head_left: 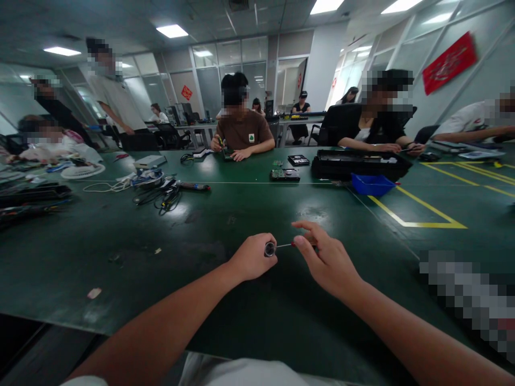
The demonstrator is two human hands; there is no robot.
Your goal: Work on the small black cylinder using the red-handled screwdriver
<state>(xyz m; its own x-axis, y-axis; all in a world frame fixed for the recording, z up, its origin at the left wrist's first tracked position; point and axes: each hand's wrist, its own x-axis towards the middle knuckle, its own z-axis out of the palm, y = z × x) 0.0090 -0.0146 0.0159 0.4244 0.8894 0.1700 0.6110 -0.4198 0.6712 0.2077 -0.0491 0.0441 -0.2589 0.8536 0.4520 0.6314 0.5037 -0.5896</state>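
My left hand (252, 258) is closed around a small cylinder with a dark, round, glassy-looking end (270, 249). From it a thin metal rod (284, 245) points right and finishes in a red tip; I cannot make out the exact kind of tool. My right hand (326, 261) is just beside that tip, its thumb and index finger spread apart. Whether the thumb touches the red end is unclear. Both hands are above the near middle of the green table (225, 321).
Across the table are a tangle of cables (169, 195), hard drives (285, 175), a long black housing (358, 163) and a blue bin (372, 184). Yellow tape (434, 224) marks the right side. A paper scrap (94, 293) lies left. A person in brown (245, 128) works opposite.
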